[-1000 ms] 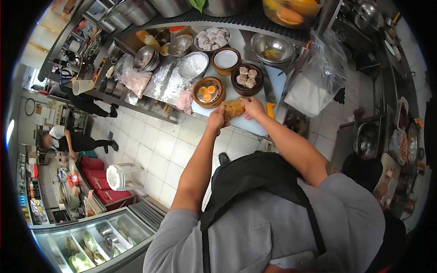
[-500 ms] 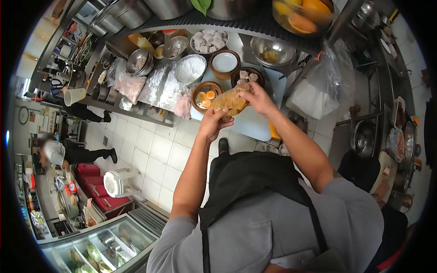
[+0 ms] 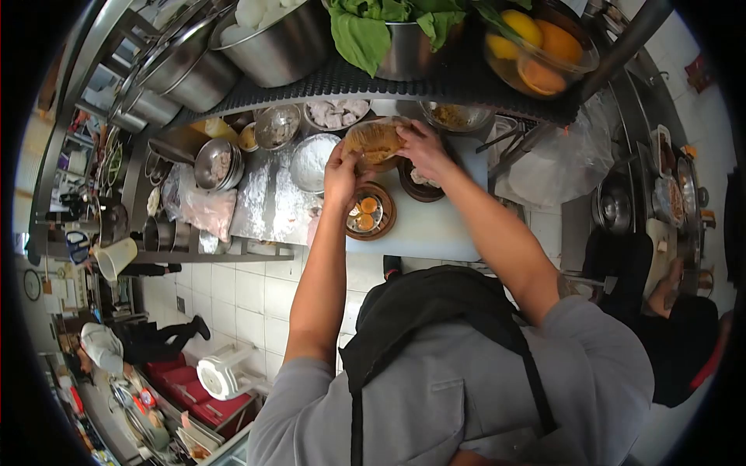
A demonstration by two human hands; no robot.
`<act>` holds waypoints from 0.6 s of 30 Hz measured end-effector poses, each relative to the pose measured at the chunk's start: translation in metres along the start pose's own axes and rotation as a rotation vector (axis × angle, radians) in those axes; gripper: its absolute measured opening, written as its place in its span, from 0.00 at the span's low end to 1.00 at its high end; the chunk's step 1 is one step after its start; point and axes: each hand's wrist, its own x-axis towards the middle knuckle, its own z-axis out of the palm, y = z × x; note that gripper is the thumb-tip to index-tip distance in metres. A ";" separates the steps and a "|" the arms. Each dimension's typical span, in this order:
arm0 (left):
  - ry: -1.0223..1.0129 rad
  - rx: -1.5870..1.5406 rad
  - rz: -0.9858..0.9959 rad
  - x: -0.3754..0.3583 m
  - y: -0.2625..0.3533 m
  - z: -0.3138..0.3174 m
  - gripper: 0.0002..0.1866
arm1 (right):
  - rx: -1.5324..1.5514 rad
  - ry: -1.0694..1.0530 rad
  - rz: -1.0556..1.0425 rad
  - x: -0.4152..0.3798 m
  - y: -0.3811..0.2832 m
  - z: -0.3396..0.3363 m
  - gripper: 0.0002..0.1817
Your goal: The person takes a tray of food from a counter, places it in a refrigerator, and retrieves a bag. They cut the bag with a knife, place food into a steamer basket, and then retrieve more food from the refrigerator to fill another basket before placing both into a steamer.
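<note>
A see-through plastic bag (image 3: 373, 142) with amber-brown contents is held up in front of me, over the far part of the worktop. My left hand (image 3: 343, 177) is closed on its left side. The fingers of my right hand (image 3: 423, 149) grip its right end. Below it, a small bamboo steamer (image 3: 389, 203) holds a dish with several orange-yellow rounds. A darker steamer (image 3: 430, 193) with pale meat pieces stands under my right wrist, partly hidden. A bowl of white flour (image 3: 312, 161) sits left of the bag.
White powder lies over the steel counter (image 3: 264, 198) beside a bag of pinkish food (image 3: 206, 210). A white cutting board (image 3: 447, 225) forms the near right surface. Overhead, a black-matted shelf (image 3: 311, 95) carries pots, green leaves (image 3: 373, 39) and a citrus bowl (image 3: 536, 50). Other people stand left and right.
Both hands have carried the bag away from me, out over the back of the worktop, uncovering the bamboo steamer. My view has shifted, showing more of the overhead shelf.
</note>
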 end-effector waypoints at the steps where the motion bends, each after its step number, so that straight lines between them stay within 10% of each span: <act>1: -0.004 -0.052 0.023 0.013 0.001 0.000 0.19 | -0.039 -0.006 -0.054 0.007 0.005 0.009 0.21; 10: 0.011 0.006 -0.012 0.064 0.002 -0.027 0.23 | -0.642 0.036 -0.159 0.057 0.007 0.010 0.18; 18: -0.298 0.407 0.260 0.102 0.003 -0.054 0.28 | -0.324 0.046 -0.123 0.067 0.010 -0.008 0.22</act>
